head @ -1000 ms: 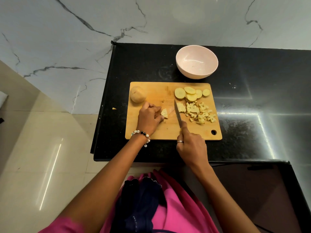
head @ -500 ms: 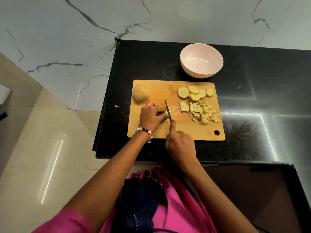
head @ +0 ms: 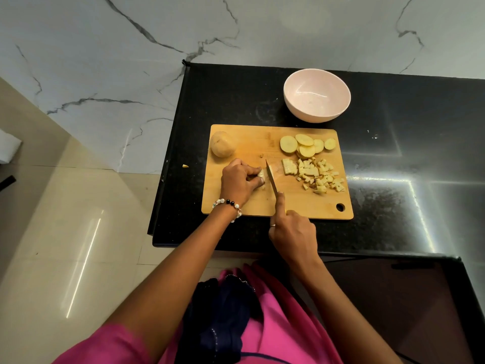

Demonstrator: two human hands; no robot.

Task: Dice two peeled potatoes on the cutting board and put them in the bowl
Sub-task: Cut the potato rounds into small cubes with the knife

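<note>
I see a wooden cutting board (head: 275, 200) carrying a whole peeled potato (head: 222, 143) at its far left corner, round slices (head: 304, 145), a diced pile (head: 319, 176), and beyond it an empty pale bowl (head: 317, 95).

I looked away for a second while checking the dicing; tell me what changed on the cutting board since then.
The knife in the right hand moved left, from beside the diced pieces to right against the potato piece that the left hand holds down. Whole potato, slices and empty bowl stayed put.
</note>
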